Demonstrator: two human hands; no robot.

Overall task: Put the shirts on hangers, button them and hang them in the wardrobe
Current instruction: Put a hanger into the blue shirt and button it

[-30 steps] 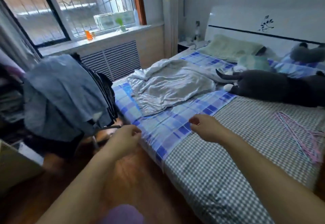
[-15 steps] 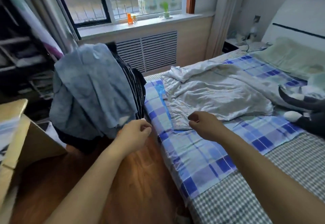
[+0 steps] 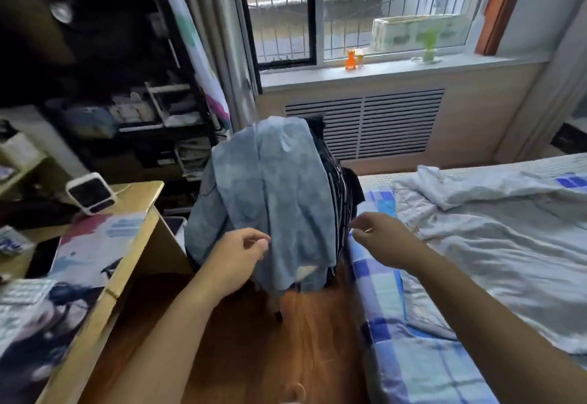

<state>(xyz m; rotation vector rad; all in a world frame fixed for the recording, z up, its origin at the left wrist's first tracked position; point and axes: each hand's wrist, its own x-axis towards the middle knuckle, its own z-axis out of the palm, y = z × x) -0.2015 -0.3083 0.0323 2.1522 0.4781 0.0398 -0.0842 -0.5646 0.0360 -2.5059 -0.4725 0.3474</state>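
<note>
While both hands are held out in front of the body, a pile of clothes is seen draped over what seems to be a chair, with a faded blue shirt (image 3: pixel 279 194) lying on top of it and a dark striped garment (image 3: pixel 338 187) showing at the shirt's right edge. The left hand (image 3: pixel 236 257) is placed at the lower left part of the blue shirt, its fingers loosely curled and its thumb and forefinger brought close together; whether the cloth is actually pinched or only touched cannot be told. The right hand (image 3: pixel 386 240) is held just to the right of the blue shirt, beside the striped garment and above the near corner of the bed (image 3: pixel 397 356), with the fingers relaxed and slightly bent and nothing gripped in them. Further right of the shirt, a crumpled white sheet (image 3: pixel 495 232) is spread over the blue checked bedcover. To the left of the shirt a wooden desk (image 3: pixel 127 260) is set, on which a small white clock (image 3: pixel 90 193) is stood. Behind the shirt a slatted radiator cover (image 3: pixel 394 124) is seen under the window sill (image 3: pixel 381 71).
</note>
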